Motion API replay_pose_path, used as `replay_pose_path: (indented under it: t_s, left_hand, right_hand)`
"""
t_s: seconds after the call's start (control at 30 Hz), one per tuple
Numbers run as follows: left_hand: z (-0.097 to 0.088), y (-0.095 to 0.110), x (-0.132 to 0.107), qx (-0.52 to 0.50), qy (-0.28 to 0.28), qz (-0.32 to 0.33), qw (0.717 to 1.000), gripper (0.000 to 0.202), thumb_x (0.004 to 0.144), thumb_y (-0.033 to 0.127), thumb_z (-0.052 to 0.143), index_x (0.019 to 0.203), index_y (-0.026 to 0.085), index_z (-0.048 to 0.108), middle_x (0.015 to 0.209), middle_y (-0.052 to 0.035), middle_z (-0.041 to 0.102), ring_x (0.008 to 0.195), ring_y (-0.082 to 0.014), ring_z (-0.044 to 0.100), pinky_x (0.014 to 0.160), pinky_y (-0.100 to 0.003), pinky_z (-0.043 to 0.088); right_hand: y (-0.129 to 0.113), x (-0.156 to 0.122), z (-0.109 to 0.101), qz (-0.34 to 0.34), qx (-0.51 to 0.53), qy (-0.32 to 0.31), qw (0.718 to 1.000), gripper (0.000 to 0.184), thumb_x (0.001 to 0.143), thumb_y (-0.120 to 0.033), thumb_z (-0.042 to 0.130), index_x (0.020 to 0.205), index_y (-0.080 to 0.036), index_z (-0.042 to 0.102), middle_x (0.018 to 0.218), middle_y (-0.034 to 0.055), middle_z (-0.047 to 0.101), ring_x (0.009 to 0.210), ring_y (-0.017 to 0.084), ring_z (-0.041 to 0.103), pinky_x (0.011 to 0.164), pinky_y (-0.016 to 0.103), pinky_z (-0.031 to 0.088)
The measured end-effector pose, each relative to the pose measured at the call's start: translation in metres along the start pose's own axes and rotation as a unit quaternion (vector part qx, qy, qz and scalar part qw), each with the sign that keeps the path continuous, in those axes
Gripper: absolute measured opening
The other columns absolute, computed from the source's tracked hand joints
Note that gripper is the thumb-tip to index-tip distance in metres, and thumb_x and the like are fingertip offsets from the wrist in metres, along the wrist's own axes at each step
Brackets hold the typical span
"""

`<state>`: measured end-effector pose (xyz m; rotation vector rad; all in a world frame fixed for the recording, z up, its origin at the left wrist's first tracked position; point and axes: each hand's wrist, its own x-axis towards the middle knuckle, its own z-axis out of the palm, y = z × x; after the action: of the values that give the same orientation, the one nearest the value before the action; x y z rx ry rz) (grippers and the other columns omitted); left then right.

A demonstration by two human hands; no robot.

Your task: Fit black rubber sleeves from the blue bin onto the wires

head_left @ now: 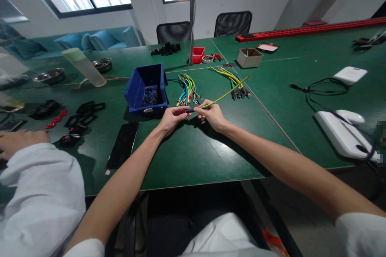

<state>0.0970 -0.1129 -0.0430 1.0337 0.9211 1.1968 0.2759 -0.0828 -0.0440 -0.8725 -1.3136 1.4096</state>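
Over the green table (pixel 193 156), the left hand (pixel 173 118) pinches a short black sleeve (pixel 189 110) and the right hand (pixel 212 115) grips the yellow-green wire (pixel 226 94) entering it; the wire slants away towards a wire bundle (pixel 237 88), with the blue bin (pixel 134 84) near the left hand

On my feed the table (pixel 193 156) reads as a smooth, matt green sheet with a dull sheen where the window light falls, and the blue bin (pixel 135 84) is hard moulded plastic with a slight gloss. The yellow-green wire (pixel 226 94) in my right grip (pixel 212 114) wears smooth, shiny plastic insulation, while the short black sleeve (pixel 189 110) in my left grip (pixel 172 118) looks matt. The bowls (pixel 54 74) are bright polished metal, the small box (pixel 249 57) is plain brown cardboard, the white casing (pixel 340 134) is glossy plastic, and a neighbour's sleeve (pixel 42 192) is soft white cloth.
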Motion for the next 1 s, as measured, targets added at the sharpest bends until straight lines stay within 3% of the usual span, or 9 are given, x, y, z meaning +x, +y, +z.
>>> replay_pose_path:
  t_s: [0.5,1.0]
  left_hand:
    - [-0.0007,-0.0009,0.0008,0.004,0.006,0.000,1.000,0.045,0.056,0.022,0.083,0.099,0.014,0.071,0.085,-0.0072,0.072,0.078,-0.0158,0.068,0.078,-0.030,0.051]
    - [0.0018,0.0022,0.0009,-0.011,0.014,-0.002,1.000,0.037,0.060,0.021,0.080,0.095,0.013,0.071,0.082,-0.0063,0.072,0.076,-0.0140,0.067,0.081,-0.029,0.050]
  right_hand:
    - [-0.0006,0.0004,0.0007,0.005,0.004,0.003,1.000,0.041,0.056,-0.043,0.081,0.070,-0.017,0.052,0.054,-0.0049,0.057,0.045,0.008,0.054,0.041,0.018,0.041]
    - [-0.0036,0.0001,0.0011,0.018,0.003,-0.003,1.000,0.041,0.061,-0.048,0.077,0.074,-0.018,0.052,0.050,-0.0042,0.056,0.045,0.010,0.055,0.040,0.018,0.041]
